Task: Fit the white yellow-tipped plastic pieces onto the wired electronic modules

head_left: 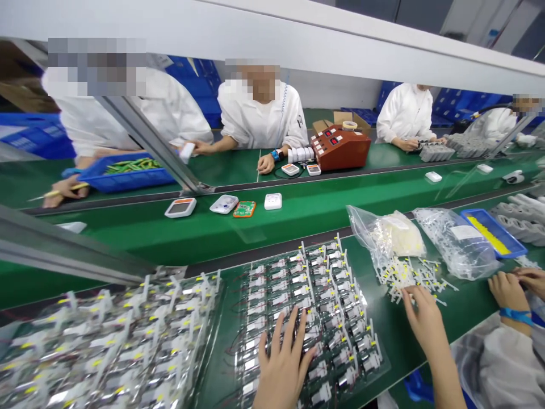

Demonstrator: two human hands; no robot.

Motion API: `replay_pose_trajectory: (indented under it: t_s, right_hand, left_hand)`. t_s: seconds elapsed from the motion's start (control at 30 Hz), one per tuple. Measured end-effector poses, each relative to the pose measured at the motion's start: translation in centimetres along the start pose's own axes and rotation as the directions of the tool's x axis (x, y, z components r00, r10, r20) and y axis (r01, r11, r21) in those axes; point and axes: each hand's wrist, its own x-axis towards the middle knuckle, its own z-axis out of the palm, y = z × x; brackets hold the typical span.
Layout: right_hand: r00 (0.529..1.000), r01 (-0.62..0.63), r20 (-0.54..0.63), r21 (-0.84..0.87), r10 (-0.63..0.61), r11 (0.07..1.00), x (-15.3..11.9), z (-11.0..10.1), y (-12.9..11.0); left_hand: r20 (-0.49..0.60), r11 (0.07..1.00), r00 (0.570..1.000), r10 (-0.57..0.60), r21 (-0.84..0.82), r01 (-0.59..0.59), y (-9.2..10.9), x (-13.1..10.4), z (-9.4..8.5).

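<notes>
My left hand [284, 360] lies with fingers spread over a clear plastic tray [378, 372] of small motor-like parts. The parts stand in rows, with thin red and black wires, and many carry a white plastic stick with a yellow tip. At a loose pile of small white sticks with yellow ends [398, 275], my right hand [428, 318] touches the near edge. Its thumb and fingers look apart, though some fingertips are hard to see; no piece shows in them. To the left stands another full tray of similar parts [106, 346].
Behind the pile lie clear bags of white parts [402, 233] and a blue tray of yellow pieces [489, 233]. White devices [180, 208] and a green circuit board [244, 209] rest on the green belt [306, 204]. A metal post [145, 136] rises at left. A co-worker's hands [508, 295] are at right.
</notes>
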Motion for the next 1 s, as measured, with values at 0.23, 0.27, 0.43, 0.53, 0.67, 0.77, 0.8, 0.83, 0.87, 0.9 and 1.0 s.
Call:
replay_pose_trajectory:
  t_s: [0.23, 0.27, 0.43, 0.53, 0.67, 0.77, 0.8, 0.83, 0.87, 0.9, 1.0]
  right_hand:
    - [0.997, -0.055, -0.060, -0.130, 0.047, 0.990, -1.4, 1.1, 3.6]
    - [0.995, -0.074, -0.068, -0.115, 0.067, 0.991, -1.5, 1.4, 3.8]
    - [0.978, -0.204, -0.052, -0.025, 0.202, 0.979, -1.4, 2.5, 4.9]
    - [0.971, -0.237, -0.020, -0.006, 0.236, 0.972, -1.2, 2.6, 5.2]
    - [0.972, -0.233, -0.004, -0.015, 0.233, 0.972, -1.1, 2.4, 5.2]
    - [0.974, -0.228, 0.002, -0.028, 0.228, 0.973, -1.2, 2.4, 5.1]
    - [0.974, -0.225, 0.003, -0.033, 0.225, 0.974, -1.2, 2.4, 5.1]
    - [0.975, -0.222, 0.003, -0.036, 0.222, 0.974, -1.3, 2.4, 5.2]
    - [0.976, -0.219, 0.001, -0.038, 0.219, 0.975, -1.3, 2.4, 5.2]
    - [0.977, -0.214, -0.003, -0.038, 0.214, 0.976, -1.3, 2.5, 5.2]
    - [0.986, -0.165, -0.007, -0.041, 0.165, 0.985, -1.2, 2.5, 5.2]
  left_hand:
    - [-0.005, 0.999, 0.999, 0.039, -0.004, -0.039, -1.1, -0.1, -0.2]
    - [-0.008, 0.999, 0.999, 0.046, -0.008, -0.046, -1.2, 0.0, -0.3]
    - [0.013, 0.997, 1.000, 0.000, -0.083, 0.001, -1.2, 0.9, -0.7]
    - [0.013, 0.989, 0.999, -0.041, -0.143, 0.043, -1.2, 1.7, -0.8]
    - [0.041, 0.968, 0.996, -0.075, -0.239, 0.083, -1.2, 2.6, -0.8]
    - [0.057, 0.941, 0.992, -0.117, -0.313, 0.129, -1.1, 3.1, -0.7]
    - [0.054, 0.933, 0.990, -0.128, -0.333, 0.139, -1.1, 3.3, -0.7]
    - [0.049, 0.927, 0.990, -0.134, -0.348, 0.142, -1.1, 3.4, -0.7]
    - [0.042, 0.923, 0.990, -0.135, -0.359, 0.141, -1.1, 3.4, -0.6]
    - [0.040, 0.921, 0.991, -0.127, -0.368, 0.132, -1.1, 3.5, -0.5]
    - [0.058, 0.915, 0.996, -0.074, -0.392, 0.091, -1.4, 3.5, -0.2]
